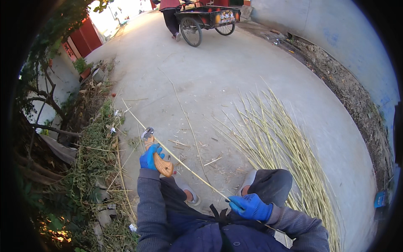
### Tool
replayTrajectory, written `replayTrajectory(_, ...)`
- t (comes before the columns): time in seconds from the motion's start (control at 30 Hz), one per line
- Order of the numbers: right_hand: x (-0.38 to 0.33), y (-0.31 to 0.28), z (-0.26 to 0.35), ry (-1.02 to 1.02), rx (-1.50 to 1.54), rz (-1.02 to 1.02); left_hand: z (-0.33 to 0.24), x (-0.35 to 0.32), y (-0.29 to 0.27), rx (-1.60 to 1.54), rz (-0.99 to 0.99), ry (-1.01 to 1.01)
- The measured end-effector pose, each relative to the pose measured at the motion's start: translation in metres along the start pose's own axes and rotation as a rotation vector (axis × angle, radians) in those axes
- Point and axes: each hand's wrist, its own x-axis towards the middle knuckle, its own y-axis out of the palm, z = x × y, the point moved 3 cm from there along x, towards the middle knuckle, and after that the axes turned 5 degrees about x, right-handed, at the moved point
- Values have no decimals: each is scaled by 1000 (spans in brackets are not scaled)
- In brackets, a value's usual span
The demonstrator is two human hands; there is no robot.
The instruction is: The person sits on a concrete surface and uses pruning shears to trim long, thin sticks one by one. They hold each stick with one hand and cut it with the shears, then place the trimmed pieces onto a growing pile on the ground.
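My left hand (151, 157), in a blue glove, is closed around the curved wooden handle of a hand tool (163, 165). Its grey metal head (147, 133) points away from me. A long, thin pale stalk (184, 165) runs slantwise across the metal head; whether it passes through or only against it, I cannot tell. The stalk's near part lies in my right hand (251, 206), also blue-gloved, which is closed on it over my right knee. A thin length shows again behind that hand, beside the sleeve.
A large heap of pale stalks (294, 155) lies to my right. Loose stalks and broken bits litter the concrete (201, 105). Cut greenery (96, 155) and branches line the left side. Ahead, a person (170, 17) stands beside a cart (208, 17). A blue container (380, 199) is far right.
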Motion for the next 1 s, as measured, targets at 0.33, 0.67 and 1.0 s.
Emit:
replayTrajectory(0.33, -148, -121, 6, 34, -519, 14, -129, 132, -223, -97, -179, 188)
replayTrajectory(0.67, -226, -151, -121, 443, -768, -331, -25, 118, -147, 258, 213, -49)
replayTrajectory(1.0, -373, -106, -161, 936, -923, -143, 71, 38, 24, 367, 453, -333)
